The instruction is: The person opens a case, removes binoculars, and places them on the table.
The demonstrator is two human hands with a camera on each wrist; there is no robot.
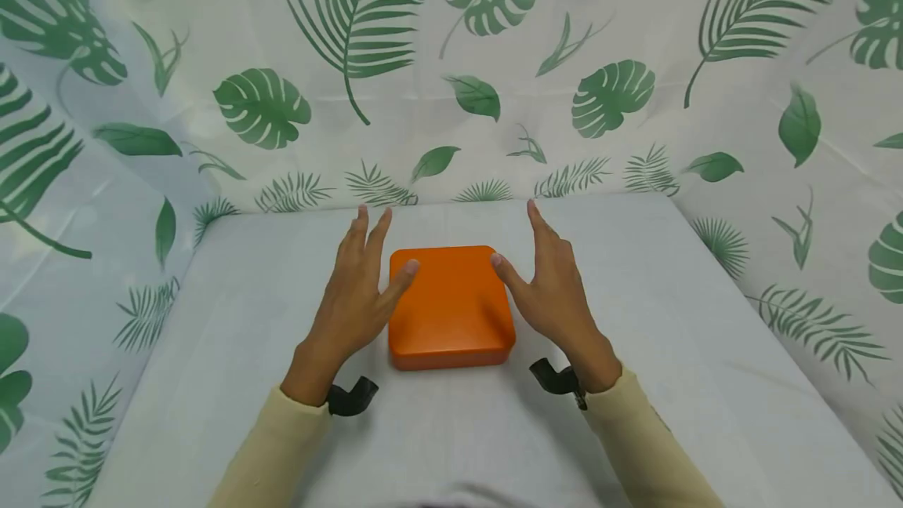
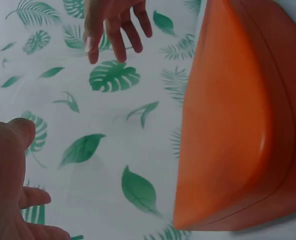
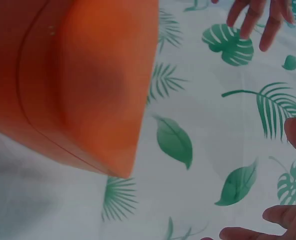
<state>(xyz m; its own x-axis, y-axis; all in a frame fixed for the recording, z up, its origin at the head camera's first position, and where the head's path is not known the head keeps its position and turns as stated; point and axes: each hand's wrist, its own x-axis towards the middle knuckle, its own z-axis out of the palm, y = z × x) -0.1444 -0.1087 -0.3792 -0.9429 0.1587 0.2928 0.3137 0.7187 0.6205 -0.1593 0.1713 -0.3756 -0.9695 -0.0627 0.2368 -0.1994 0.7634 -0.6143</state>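
An orange square case [image 1: 451,304] with rounded corners lies flat in the middle of the white table; a thin seam runs around its side in both wrist views. My left hand [image 1: 356,292] hovers at its left side, fingers straight and spread, the thumb over the case's left edge. On the opposite side my right hand [image 1: 553,284] mirrors it, fingers extended and thumb near the upper right corner. Neither hand grips anything; whether a thumb touches the case I cannot tell. In the left wrist view the case [image 2: 228,120] fills the right part.
The white-covered table [image 1: 268,257] reaches back to a white curtain [image 1: 395,147] printed with green leaves, which also hangs at both sides. A black wrist mount [image 1: 353,397] sits on the left wrist, and a similar black mount [image 1: 553,376] on the right.
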